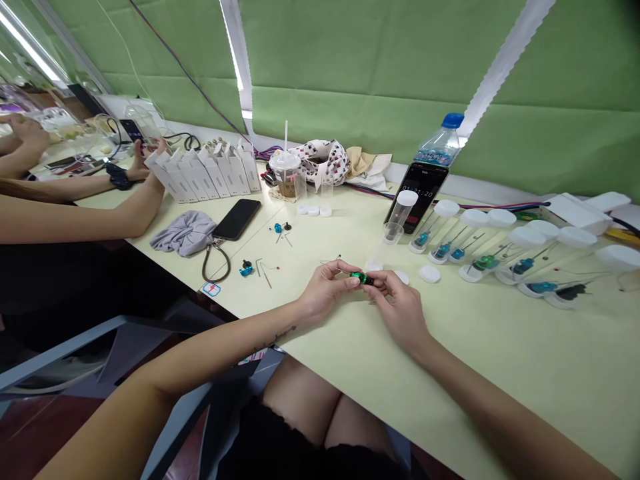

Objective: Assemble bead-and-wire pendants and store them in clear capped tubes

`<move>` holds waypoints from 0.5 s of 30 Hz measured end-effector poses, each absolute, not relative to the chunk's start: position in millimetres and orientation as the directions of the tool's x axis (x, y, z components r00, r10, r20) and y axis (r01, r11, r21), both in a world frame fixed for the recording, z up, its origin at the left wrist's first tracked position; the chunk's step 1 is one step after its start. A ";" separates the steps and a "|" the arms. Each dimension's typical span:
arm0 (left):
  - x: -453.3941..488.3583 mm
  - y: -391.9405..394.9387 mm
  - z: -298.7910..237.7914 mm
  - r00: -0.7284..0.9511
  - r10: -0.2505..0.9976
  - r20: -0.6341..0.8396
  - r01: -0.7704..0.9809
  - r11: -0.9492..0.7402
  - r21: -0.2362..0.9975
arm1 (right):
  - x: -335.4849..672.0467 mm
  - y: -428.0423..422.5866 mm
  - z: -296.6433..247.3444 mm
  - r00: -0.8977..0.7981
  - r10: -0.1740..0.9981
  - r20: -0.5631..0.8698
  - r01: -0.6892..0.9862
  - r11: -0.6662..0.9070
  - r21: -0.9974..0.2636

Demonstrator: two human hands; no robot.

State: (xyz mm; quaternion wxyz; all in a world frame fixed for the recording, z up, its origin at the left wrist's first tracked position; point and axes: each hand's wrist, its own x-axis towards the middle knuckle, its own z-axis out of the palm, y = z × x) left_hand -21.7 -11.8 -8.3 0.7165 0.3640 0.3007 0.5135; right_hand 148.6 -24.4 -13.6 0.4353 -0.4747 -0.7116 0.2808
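Note:
My left hand pinches a small green and black part between thumb and fingers, a thin metal rod showing by the fingertips. On the black end of that part are the closed fingertips of my right hand. Loose white caps lie just beyond my hands. Left of them, two small blue and black parts rest on the table near thin L-shaped hex keys. To the right stand several clear tubes with white caps, holding blue, green or black parts and thin rods.
A phone leans against a water bottle at the back. Left are another phone, a grey cloth band, a row of white boxes and a lidded cup. Another person's arm rests on the table farther left.

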 end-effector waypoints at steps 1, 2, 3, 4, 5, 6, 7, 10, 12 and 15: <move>-21.6 -11.5 -8.5 0.289 0.955 -0.059 -0.519 0.209 0.829 | 148.3 -24.6 -13.5 -0.167 0.920 0.353 0.433 0.390 -0.812; -21.6 -11.0 -8.6 0.290 0.955 -0.059 -0.523 0.210 0.826 | 148.1 -24.7 -13.6 -0.159 0.921 0.355 0.435 0.389 -0.812; -21.5 -10.5 -8.7 0.289 0.956 -0.057 -0.530 0.209 0.822 | 147.9 -24.9 -13.9 -0.152 0.921 0.359 0.437 0.389 -0.811; -21.5 -9.9 -8.8 0.289 0.956 -0.054 -0.536 0.208 0.818 | 147.8 -25.1 -14.4 -0.149 0.919 0.365 0.438 0.392 -0.809; -21.5 -9.4 -8.9 0.290 0.956 -0.051 -0.541 0.208 0.815 | 147.8 -25.2 -15.1 -0.146 0.916 0.373 0.437 0.398 -0.807; -21.5 -9.0 -8.9 0.290 0.956 -0.050 -0.544 0.208 0.813 | 147.9 -25.4 -15.8 -0.145 0.913 0.382 0.435 0.406 -0.804; -21.5 -8.7 -8.7 0.290 0.956 -0.051 -0.544 0.208 0.813 | 148.1 -25.6 -16.5 -0.148 0.909 0.390 0.435 0.415 -0.799; -21.4 -8.9 -7.8 0.284 0.957 -0.055 -0.538 0.207 0.817 | 149.0 -26.3 -16.8 -0.156 0.900 0.408 0.437 0.433 -0.788; -21.3 -9.4 -7.2 0.284 0.957 -0.060 -0.537 0.210 0.817 | 149.3 -26.6 -15.7 -0.161 0.898 0.409 0.441 0.436 -0.784; -20.9 -9.9 -6.9 0.287 0.955 -0.070 -0.539 0.222 0.812 | 149.1 -26.7 -13.6 -0.166 0.902 0.400 0.441 0.430 -0.788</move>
